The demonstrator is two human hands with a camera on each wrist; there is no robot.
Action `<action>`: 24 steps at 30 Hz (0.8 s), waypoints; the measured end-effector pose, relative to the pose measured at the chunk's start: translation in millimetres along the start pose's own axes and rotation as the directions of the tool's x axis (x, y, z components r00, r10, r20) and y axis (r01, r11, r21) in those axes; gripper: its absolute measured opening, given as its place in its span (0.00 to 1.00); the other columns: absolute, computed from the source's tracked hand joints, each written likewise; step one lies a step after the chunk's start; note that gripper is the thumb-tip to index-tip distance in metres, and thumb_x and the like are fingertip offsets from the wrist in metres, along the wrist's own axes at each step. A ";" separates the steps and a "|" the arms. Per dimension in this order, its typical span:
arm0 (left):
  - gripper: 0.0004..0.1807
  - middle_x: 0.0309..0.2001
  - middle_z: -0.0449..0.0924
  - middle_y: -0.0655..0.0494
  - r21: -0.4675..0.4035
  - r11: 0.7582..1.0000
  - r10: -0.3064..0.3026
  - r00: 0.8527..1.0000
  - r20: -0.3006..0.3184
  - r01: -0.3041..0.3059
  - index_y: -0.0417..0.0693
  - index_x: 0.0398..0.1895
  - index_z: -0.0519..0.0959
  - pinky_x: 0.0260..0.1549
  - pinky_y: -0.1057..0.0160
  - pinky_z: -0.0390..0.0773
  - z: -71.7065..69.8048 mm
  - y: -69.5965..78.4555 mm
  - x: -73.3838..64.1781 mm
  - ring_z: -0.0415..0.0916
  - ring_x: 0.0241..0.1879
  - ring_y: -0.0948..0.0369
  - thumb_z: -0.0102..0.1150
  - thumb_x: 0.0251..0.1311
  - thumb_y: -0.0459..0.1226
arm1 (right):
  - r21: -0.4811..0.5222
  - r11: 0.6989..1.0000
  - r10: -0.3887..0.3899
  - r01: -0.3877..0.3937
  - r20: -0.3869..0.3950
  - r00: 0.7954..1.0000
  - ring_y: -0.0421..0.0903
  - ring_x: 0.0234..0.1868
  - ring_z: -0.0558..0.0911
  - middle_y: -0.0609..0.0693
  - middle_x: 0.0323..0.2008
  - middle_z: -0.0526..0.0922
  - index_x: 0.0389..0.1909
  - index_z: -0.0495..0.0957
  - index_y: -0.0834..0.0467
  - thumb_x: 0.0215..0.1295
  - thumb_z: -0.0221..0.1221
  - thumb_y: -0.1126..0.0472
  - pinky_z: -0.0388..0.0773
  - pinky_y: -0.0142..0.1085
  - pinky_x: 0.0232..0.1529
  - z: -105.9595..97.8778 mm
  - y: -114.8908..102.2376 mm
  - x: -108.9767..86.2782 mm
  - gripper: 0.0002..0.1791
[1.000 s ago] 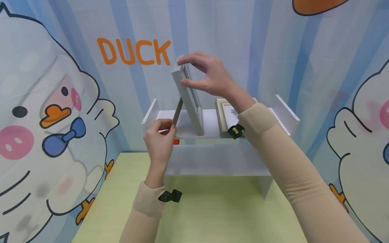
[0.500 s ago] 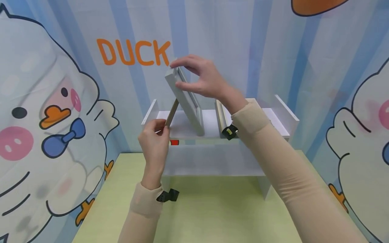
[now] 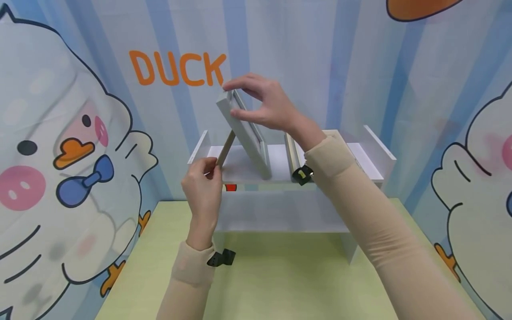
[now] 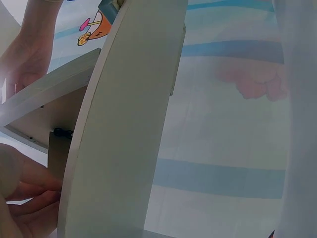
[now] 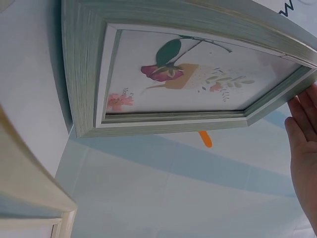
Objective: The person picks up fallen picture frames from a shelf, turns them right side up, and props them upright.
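Note:
A pale grey-green picture frame (image 3: 245, 131) leans back on the upper shelf, its lower edge on the board. Its glass covers a rose print (image 5: 166, 73) in the right wrist view. My right hand (image 3: 269, 101) holds the frame by its top corner, fingers over the upper edge and thumb lower on the side. Behind the frame slants its brown support leg (image 3: 226, 149); my left hand (image 3: 203, 189) pinches the lower end. From below, the left wrist view shows the frame's brown back (image 4: 59, 106) and the leg (image 4: 58, 153), partly hidden by the shelf board.
A white two-tier shelf (image 3: 280, 211) stands on a pale yellow-green table (image 3: 288, 275), with raised side panels at both ends. A cream picture frame (image 3: 293, 153) lies on its right, partly hidden by my right arm. A duck-print curtain (image 3: 296, 53) hangs behind.
The frame's top has tilted further back to the left, and its leg's lower end has swung left. Both hands moved left with it, mostly in the first half second.

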State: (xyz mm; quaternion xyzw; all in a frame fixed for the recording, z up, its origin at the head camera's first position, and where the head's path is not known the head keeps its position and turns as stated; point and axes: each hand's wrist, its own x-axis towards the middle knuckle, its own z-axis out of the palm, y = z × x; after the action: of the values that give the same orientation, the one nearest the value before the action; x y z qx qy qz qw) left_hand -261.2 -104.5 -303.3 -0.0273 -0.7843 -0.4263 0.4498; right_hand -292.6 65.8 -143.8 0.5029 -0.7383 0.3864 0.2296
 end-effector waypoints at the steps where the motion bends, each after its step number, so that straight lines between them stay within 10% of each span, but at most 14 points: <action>1: 0.08 0.39 0.83 0.45 0.002 1.000 0.005 1.000 0.000 -0.005 0.38 0.40 0.82 0.39 0.59 0.84 -0.1 0.1 0.1 0.83 0.37 0.54 0.62 0.57 0.32 | 0.000 1.000 0.001 -0.001 -0.001 1.000 0.56 0.61 0.72 0.65 0.54 0.76 0.53 0.74 0.72 0.55 0.64 0.70 0.64 0.30 0.67 -0.2 0.3 -0.1 0.23; 11: 0.15 0.41 0.83 0.47 -0.039 0.988 0.149 0.987 -0.063 -0.152 0.40 0.47 0.82 0.41 0.62 0.84 -6.2 16.2 5.3 0.82 0.42 0.57 0.64 0.56 0.35 | 0.059 0.982 0.180 -0.179 -0.019 0.983 0.51 0.64 0.71 0.62 0.61 0.73 0.60 0.69 0.70 0.63 0.59 0.67 0.66 0.34 0.67 -6.3 7.2 -2.2 0.25; 19: 0.18 0.40 0.82 0.48 -0.249 0.959 0.127 0.990 -0.056 -0.137 0.42 0.49 0.82 0.41 0.66 0.83 -9.7 43.5 17.5 0.81 0.42 0.60 0.67 0.54 0.39 | 0.017 0.923 0.384 -0.385 0.024 0.923 0.46 0.62 0.74 0.56 0.62 0.73 0.64 0.67 0.61 0.64 0.59 0.57 0.70 0.35 0.63 -10.9 60.7 3.7 0.28; 24: 0.20 0.40 0.81 0.47 -0.302 0.948 0.098 0.995 -0.032 -0.103 0.42 0.48 0.82 0.41 0.65 0.83 -6.9 55.6 21.7 0.81 0.41 0.58 0.68 0.54 0.41 | 0.014 0.857 0.511 -0.516 0.117 0.852 0.50 0.64 0.72 0.58 0.63 0.71 0.66 0.64 0.63 0.64 0.59 0.58 0.70 0.40 0.63 -9.8 73.9 7.4 0.31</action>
State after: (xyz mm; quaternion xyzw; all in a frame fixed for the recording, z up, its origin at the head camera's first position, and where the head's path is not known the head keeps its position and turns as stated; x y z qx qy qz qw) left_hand -245.6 -81.4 -250.1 -0.1321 -0.7036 -0.5183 0.4679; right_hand -364.0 84.0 -157.6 0.3131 -0.8482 0.4221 0.0664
